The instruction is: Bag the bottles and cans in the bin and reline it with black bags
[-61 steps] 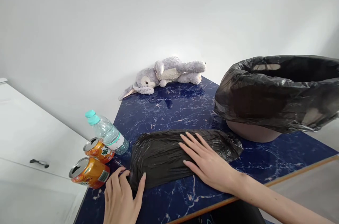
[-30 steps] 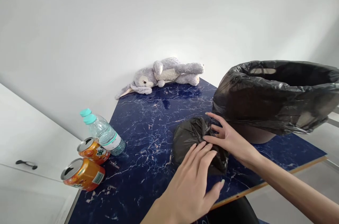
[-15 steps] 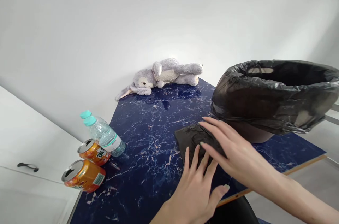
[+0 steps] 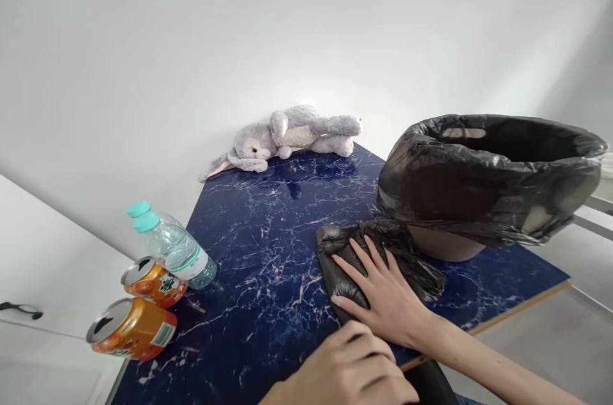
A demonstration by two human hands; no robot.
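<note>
The fingers of the right hand are spread and pressed flat on a black plastic bag, gripping nothing. Nearer the body, the left hand is curled with its fingertips hidden, so I cannot tell whether it pinches the bag. The bag lies toward the near edge of the desk, its left side folded fairly smooth, its right end bunched and loose.

Just beyond, toward the desk's right corner, stands a bin with a black liner draped over its rim. By the left edge are an orange can, a second orange can and two teal-capped bottles. A plush rabbit lies along the far edge, against the wall.

The folds could spring open if the flat hand lifts, since trapped air would puff the thin film. A tug could drag the bag over the near edge, and a backward sweep might catch the low-hanging liner.
</note>
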